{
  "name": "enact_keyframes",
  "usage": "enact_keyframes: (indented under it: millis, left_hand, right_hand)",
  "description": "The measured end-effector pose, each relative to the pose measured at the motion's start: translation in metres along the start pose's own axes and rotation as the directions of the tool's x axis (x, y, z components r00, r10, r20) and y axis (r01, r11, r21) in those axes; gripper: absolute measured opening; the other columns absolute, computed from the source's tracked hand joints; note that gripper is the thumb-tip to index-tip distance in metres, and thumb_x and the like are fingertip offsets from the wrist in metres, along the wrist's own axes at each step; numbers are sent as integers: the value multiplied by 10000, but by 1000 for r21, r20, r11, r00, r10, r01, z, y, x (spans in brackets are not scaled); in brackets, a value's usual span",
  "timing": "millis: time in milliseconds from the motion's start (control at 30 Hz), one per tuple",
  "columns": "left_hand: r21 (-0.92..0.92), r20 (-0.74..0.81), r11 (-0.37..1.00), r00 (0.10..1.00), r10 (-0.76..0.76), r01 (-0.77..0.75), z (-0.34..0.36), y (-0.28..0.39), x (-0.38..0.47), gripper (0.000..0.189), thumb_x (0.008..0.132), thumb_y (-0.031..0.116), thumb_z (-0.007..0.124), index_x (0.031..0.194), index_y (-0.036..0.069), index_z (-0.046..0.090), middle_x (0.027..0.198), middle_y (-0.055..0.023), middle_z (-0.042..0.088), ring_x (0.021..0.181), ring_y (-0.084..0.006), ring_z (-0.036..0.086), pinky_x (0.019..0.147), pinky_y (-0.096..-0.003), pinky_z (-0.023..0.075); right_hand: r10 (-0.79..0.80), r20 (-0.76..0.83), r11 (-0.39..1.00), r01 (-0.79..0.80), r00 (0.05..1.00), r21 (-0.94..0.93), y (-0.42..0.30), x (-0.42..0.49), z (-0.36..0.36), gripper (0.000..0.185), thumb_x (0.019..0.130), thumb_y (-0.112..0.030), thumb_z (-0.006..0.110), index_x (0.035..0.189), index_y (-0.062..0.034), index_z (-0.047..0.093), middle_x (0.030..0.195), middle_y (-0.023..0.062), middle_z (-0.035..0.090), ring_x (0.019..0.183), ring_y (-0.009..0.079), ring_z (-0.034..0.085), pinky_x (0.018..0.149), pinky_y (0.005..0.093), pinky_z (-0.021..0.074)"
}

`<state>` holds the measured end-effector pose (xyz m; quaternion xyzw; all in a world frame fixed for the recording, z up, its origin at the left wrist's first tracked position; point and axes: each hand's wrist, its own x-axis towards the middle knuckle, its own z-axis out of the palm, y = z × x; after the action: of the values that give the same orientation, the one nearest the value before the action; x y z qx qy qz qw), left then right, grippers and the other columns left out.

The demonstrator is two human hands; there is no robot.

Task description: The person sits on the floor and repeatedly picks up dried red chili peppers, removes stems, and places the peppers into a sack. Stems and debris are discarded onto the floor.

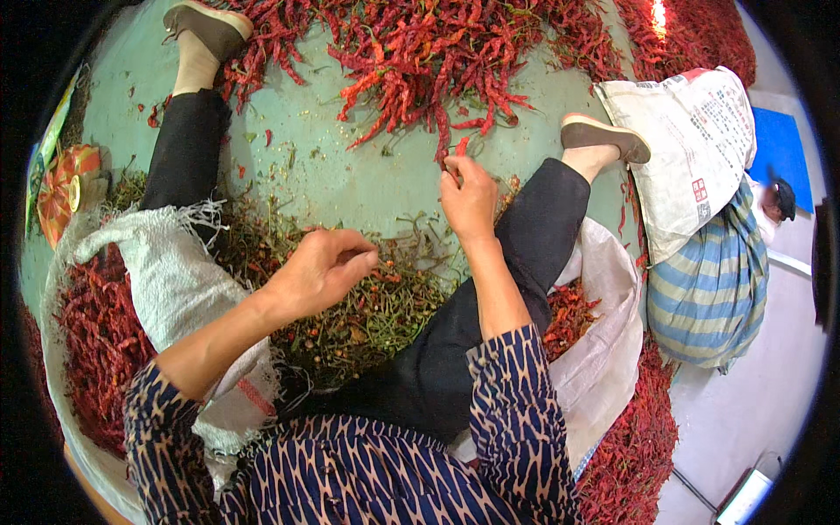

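My right hand [470, 200] pinches a dried red chilli [461, 146] between thumb and fingertips, at the near edge of a chilli heap [420, 72]. My left hand [325, 272] hovers over a pile of green-brown stems and bits [354, 321] between my legs. Its fingers are curled towards the thumb, and whether anything sits inside them is hidden. To my left, a white woven sack [177, 262] stands with its mouth folded back around dried red chillies [98, 341].
Another pale sack [600, 341] with chillies lies beside my right thigh. Beyond it are a printed white sack [682, 157], a striped blue bundle [712, 289] and more chillies [630, 453]. An orange patterned bag [65, 184] is at far left. Part of another person [774, 200] shows at right.
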<state>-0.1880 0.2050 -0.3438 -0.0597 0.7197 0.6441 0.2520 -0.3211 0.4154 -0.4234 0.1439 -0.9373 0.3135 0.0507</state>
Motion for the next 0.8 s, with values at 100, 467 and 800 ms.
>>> enact_keyframes:
  millis: [100, 467, 800]
  left_hand:
    - [-274, 22, 959, 997, -75, 78, 28, -27, 16, 296, 922, 228, 547, 991, -53, 608, 902, -111, 650, 795, -176, 631, 737, -301, 513]
    - [-924, 37, 376, 996, -85, 67, 86, -17, 59, 277, 936, 269, 533, 974, 0, 591, 894, -113, 646, 800, -227, 640, 708, -351, 544]
    - [-570, 232, 803, 971, -50, 177, 91, -14, 9, 258, 952, 289, 508, 821, 70, 554, 642, -6, 556, 510, -87, 520, 403, -223, 386]
  right_hand:
    - [146, -23, 969, -138, 989, 204, -2, -29, -24, 144, 772, -44, 617, 911, -54, 657, 795, 152, 639, 680, 273, 616, 630, 347, 479]
    - [-33, 117, 962, -1, 993, 273, -78, -121, -89, 134, 791, 12, 616, 914, -25, 655, 883, 141, 660, 792, 248, 663, 705, 320, 513]
    - [321, 544, 344, -630, 776, 696, -68, -107, -90, 167, 851, -137, 667, 908, 19, 653, 788, 4, 626, 679, 46, 522, 611, 211, 435]
